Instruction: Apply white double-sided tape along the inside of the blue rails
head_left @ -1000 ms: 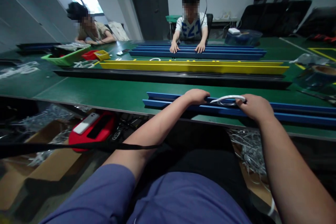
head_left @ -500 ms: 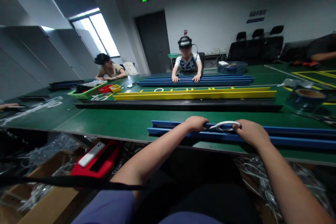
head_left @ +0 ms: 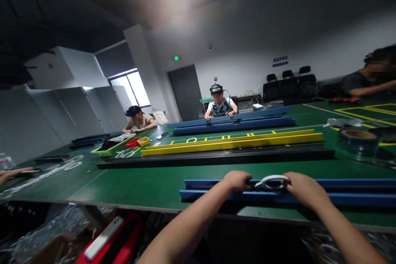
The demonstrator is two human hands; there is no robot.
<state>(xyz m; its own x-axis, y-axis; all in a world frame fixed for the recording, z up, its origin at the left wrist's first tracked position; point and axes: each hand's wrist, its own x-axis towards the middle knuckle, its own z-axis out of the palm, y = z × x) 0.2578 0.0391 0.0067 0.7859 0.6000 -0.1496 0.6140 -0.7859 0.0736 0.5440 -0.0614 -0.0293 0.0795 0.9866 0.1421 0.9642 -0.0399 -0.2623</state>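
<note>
My right hand (head_left: 305, 189) is closed around the right side of a narrow roll of white tape (head_left: 272, 176), held over a long blue rail (head_left: 204, 194). A short tape tail points left from the roll. My left hand (head_left: 237, 180) is left of the roll, its fingers curled down at the rail's channel. Whatever lies under those fingertips is hidden. The blue rail lies along the near edge of the green table, its right end outside the view.
Beyond lie a black rail (head_left: 216, 158), a yellow rail (head_left: 232, 143) and blue rails (head_left: 235, 125), where a person (head_left: 219, 105) works. A large tape roll (head_left: 359, 140) stands right. A green basket (head_left: 116, 146) sits left. Other people are at both sides.
My view has tilted upward, so the table appears lower. Both hands keep nearly the same places on the blue rail. Across the table, the person has raised one blue rail apart from another.
</note>
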